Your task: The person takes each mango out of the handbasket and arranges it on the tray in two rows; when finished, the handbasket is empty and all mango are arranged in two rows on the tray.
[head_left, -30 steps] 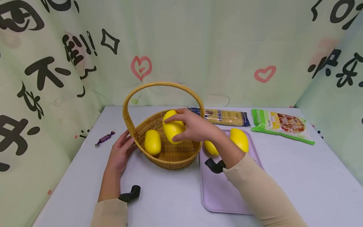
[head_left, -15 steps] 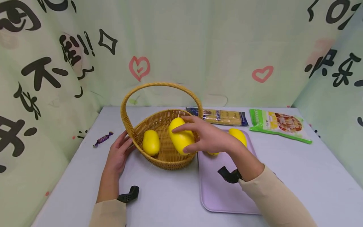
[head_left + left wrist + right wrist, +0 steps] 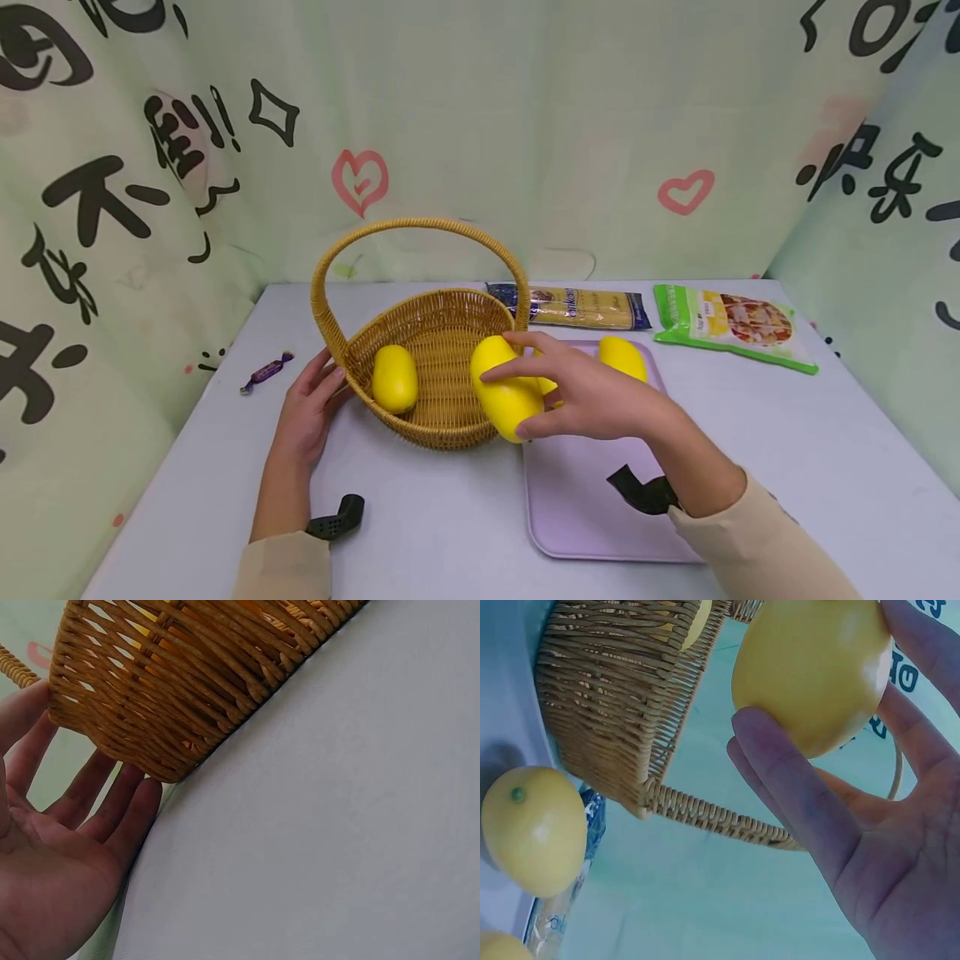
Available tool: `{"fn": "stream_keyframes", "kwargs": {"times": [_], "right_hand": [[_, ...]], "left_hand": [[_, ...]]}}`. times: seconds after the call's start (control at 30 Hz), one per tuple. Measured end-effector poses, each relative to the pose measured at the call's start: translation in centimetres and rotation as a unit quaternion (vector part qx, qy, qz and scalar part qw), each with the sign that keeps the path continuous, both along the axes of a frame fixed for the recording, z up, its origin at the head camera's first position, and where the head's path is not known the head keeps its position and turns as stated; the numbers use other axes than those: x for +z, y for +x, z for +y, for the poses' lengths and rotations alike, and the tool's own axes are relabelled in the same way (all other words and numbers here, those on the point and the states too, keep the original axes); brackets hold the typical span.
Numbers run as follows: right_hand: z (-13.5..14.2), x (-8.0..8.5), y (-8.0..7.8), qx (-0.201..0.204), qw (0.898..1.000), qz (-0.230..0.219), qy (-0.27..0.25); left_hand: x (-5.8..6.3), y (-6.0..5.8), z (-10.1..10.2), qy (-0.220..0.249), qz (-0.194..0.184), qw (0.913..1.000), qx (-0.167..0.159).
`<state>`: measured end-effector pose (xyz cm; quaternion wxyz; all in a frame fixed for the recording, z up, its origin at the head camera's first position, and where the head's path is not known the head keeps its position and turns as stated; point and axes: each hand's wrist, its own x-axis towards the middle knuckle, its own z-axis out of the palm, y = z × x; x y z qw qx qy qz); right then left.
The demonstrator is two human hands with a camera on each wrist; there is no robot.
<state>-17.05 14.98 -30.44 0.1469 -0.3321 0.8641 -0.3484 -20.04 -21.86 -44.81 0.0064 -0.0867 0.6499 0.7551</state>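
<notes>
In the head view, my right hand (image 3: 577, 390) pinches a yellow mango (image 3: 501, 398) between thumb and fingers, over the right rim of the wicker basket (image 3: 442, 435). The right wrist view shows the held mango (image 3: 810, 667) outside the basket wall. Another mango (image 3: 394, 379) lies inside the basket at the left. My left hand (image 3: 303, 421) rests against the basket's left side, below the foot of the handle; in the left wrist view its fingers touch the woven wall (image 3: 172, 697). On the purple tray (image 3: 592, 508) sits a further mango (image 3: 622, 358), and one more (image 3: 534, 829) is partly hidden behind my right hand.
A pasta packet (image 3: 581, 307) lies behind the tray, near the curtain. To its right is a green-edged food bag (image 3: 738, 327). A purple wrapped candy (image 3: 266, 372) lies left of the basket. The basket's tall handle (image 3: 420, 223) arches above it.
My right hand has carried the mango from above the basket's middle to the right and lower, over the right rim near the tray. My left hand stays at the basket.
</notes>
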Motion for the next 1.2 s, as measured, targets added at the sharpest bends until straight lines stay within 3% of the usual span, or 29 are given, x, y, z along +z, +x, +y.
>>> {"fn": "stream_keyframes", "kwargs": {"times": [0.33,0.67,1.03,1.2], "right_hand": [[3.0,-0.6,1.7,-0.024,1.0,0.004,0.01],[5.7,-1.4,2.5,-0.104,0.994,-0.012,0.045],[5.6,-4.2,4.2,-0.11,0.99,-0.02,0.081],[5.3,-4.8,4.7,-0.112,0.989,-0.049,0.084]], "left_hand": [[0.0,0.2,0.0,0.0,0.006,1.0,0.004],[0.0,0.3,0.1,0.006,-0.003,1.0,0.005],[0.0,0.2,0.2,0.012,-0.005,0.9999,0.008],[0.2,0.1,0.2,0.012,-0.005,0.9999,0.008]]}}
